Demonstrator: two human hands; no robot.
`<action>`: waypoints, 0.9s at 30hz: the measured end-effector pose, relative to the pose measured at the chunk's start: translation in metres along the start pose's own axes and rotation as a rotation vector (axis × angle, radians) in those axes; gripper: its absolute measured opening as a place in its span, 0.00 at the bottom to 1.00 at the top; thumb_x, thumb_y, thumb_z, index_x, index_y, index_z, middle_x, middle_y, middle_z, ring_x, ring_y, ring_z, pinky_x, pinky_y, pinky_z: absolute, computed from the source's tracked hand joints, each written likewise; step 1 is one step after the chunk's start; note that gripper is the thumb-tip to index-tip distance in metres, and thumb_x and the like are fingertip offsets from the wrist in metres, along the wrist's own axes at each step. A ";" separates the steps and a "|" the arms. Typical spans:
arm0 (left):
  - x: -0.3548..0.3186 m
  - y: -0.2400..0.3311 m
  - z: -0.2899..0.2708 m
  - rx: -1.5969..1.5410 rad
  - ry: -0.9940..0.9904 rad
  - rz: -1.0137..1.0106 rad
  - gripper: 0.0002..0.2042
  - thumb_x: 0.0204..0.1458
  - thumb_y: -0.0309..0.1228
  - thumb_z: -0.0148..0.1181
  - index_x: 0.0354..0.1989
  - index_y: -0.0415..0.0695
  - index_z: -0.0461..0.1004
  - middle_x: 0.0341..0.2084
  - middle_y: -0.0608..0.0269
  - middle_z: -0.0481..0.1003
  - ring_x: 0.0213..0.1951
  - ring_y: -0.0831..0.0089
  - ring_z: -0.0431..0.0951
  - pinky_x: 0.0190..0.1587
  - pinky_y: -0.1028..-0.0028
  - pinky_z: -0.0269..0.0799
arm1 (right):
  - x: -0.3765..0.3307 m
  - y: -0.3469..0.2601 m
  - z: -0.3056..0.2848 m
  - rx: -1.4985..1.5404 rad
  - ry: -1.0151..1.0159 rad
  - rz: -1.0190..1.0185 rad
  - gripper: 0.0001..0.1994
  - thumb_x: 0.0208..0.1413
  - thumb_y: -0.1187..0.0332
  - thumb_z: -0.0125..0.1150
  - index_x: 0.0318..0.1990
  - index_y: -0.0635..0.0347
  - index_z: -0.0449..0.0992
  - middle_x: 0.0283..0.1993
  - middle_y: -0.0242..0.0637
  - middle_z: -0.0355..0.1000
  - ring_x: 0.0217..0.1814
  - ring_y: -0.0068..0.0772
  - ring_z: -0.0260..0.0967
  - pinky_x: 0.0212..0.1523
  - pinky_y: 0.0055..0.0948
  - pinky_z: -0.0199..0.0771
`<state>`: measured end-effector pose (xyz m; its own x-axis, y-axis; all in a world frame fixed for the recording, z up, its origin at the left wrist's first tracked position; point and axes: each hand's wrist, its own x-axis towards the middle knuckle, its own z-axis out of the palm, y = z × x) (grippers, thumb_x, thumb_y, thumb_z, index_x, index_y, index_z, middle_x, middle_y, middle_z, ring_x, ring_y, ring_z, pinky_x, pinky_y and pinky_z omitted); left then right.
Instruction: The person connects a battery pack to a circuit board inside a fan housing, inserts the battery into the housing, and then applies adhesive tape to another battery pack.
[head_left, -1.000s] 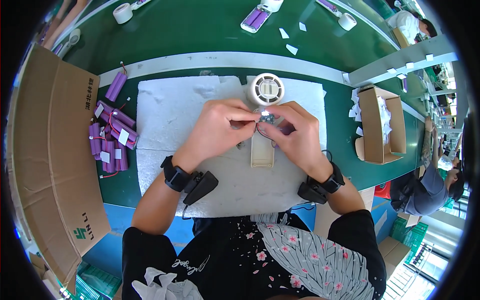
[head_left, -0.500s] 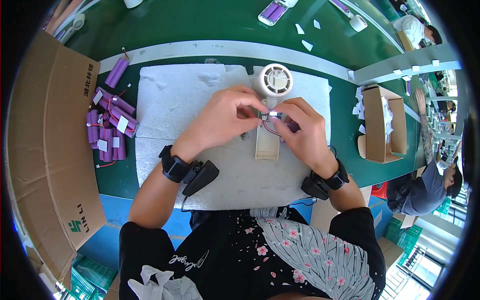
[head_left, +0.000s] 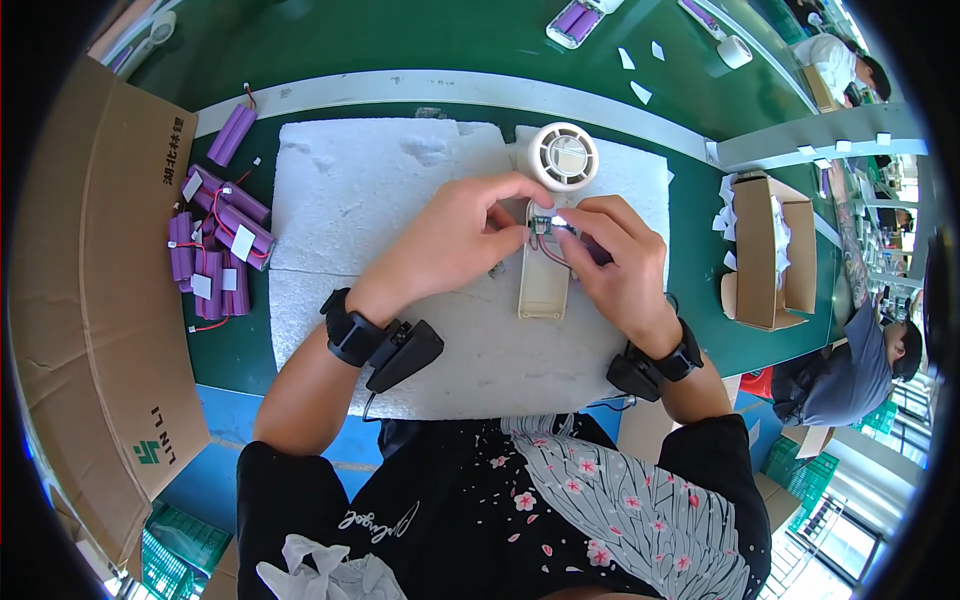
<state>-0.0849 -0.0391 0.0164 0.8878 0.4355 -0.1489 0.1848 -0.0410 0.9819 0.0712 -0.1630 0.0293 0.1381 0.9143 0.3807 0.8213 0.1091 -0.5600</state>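
Observation:
A white handheld fan (head_left: 563, 157) lies on the foam pad with its round head away from me and its hollow handle shell (head_left: 543, 290) toward me. At the neck sits a small green circuit board (head_left: 542, 225) with red and dark wires. My left hand (head_left: 455, 230) pinches around the board, index finger above it and thumb at its left side. My right hand (head_left: 625, 260) curls over a purple battery pack (head_left: 597, 250), mostly hidden by the fingers. Its index fingertip is by a bright white spot at the board's right end.
Several purple battery packs (head_left: 225, 215) with wires are heaped left of the foam pad (head_left: 400, 300), beside a tall cardboard box (head_left: 110, 270). On the right stands a small carton (head_left: 765, 250) with white paper pieces. Another open fan (head_left: 578, 20) lies farther back. A co-worker (head_left: 860, 370) is at far right.
The fan and both hands appear slightly farther right. My left thumb and index finger are a little wider apart, so more of the circuit board shows.

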 end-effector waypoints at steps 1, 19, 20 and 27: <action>0.000 0.000 0.000 0.003 0.005 0.009 0.14 0.48 0.18 0.54 0.45 0.39 0.70 0.33 0.66 0.74 0.31 0.81 0.74 0.34 0.79 0.70 | 0.001 0.000 0.000 -0.002 0.007 0.006 0.10 0.43 0.78 0.66 0.36 0.63 0.77 0.35 0.38 0.72 0.25 0.29 0.71 0.25 0.22 0.72; 0.003 -0.002 0.005 -0.009 0.094 0.072 0.12 0.49 0.18 0.52 0.43 0.38 0.73 0.31 0.64 0.75 0.26 0.81 0.73 0.30 0.79 0.70 | 0.003 -0.003 0.001 -0.028 -0.003 0.020 0.09 0.43 0.77 0.66 0.34 0.64 0.78 0.34 0.37 0.72 0.25 0.26 0.70 0.25 0.20 0.71; 0.004 -0.002 0.006 0.003 0.108 0.096 0.12 0.49 0.18 0.52 0.42 0.39 0.74 0.30 0.64 0.75 0.25 0.82 0.72 0.29 0.79 0.69 | 0.004 -0.003 0.001 0.000 0.010 0.055 0.08 0.43 0.77 0.66 0.34 0.64 0.77 0.34 0.36 0.72 0.24 0.25 0.70 0.24 0.20 0.71; 0.002 0.001 0.003 0.294 0.114 0.249 0.15 0.47 0.17 0.51 0.41 0.43 0.77 0.26 0.60 0.75 0.20 0.81 0.69 0.25 0.79 0.65 | 0.007 -0.002 0.000 0.096 -0.025 0.252 0.07 0.45 0.76 0.66 0.30 0.66 0.73 0.29 0.34 0.72 0.21 0.18 0.67 0.21 0.18 0.67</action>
<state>-0.0813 -0.0411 0.0162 0.8712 0.4762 0.1195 0.0975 -0.4065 0.9084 0.0709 -0.1573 0.0327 0.3173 0.9264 0.2028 0.7062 -0.0881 -0.7025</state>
